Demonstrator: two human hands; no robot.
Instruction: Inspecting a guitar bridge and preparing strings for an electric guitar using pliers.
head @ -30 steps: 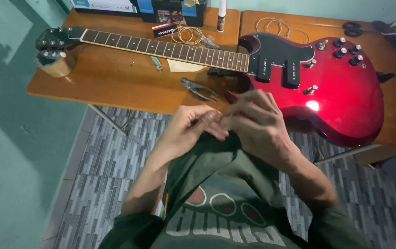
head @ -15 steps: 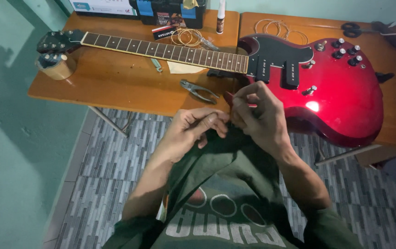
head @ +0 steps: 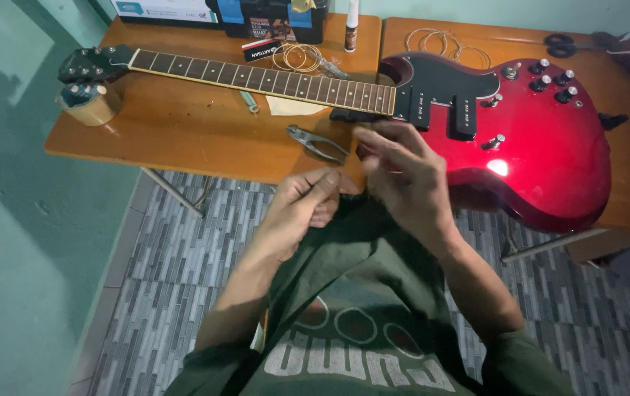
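With our left hand [head: 307, 202] pinched and right hand [head: 403, 172] loosely curled around something too thin to see, we should work steadily near the glossy red electric guitar [head: 535, 147] lying on the wooden desk [head: 183, 136], beside the metal pliers [head: 316, 142].

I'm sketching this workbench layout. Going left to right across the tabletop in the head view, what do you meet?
Tape roll under the guitar headstock → pliers → small white bottle → coiled strings → red guitar body → scissors. The left hand and right hand meet in front of the table edge.
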